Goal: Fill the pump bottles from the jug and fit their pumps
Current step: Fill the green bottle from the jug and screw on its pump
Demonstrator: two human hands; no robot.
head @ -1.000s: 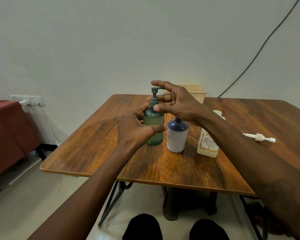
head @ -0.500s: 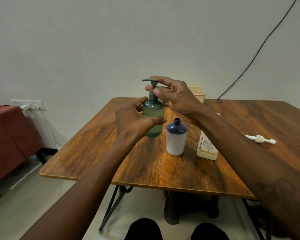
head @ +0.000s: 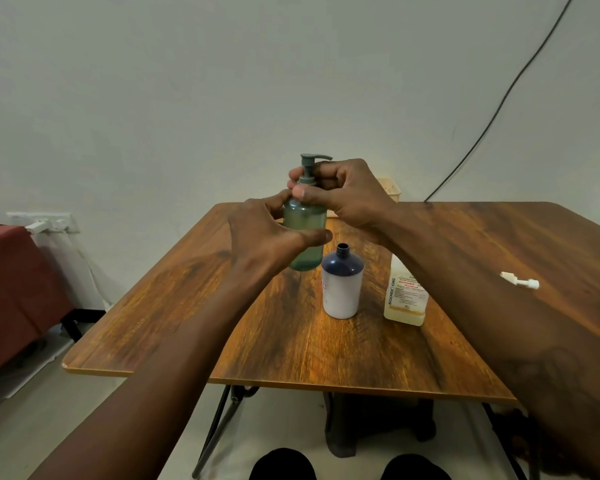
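A translucent green pump bottle (head: 305,237) is lifted above the wooden table (head: 291,341). My left hand (head: 264,237) wraps its body. My right hand (head: 343,195) pinches the collar of its green pump (head: 310,166), whose spout points right. A white bottle with a dark blue shoulder (head: 342,285) stands uncapped on the table just in front. The pale jug (head: 404,296) with a printed label stands to its right, partly behind my right forearm. A loose white pump (head: 520,281) lies on the table at the right.
A beige basket (head: 390,188) sits at the table's far edge, mostly hidden by my right hand. A black cable (head: 499,105) runs down the wall. A red seat (head: 11,289) stands at the left. My knees show under the table's near edge.
The green bottle has been lifted off the table and raised. The pump spout has turned from pointing left to pointing right under my right hand's fingers.
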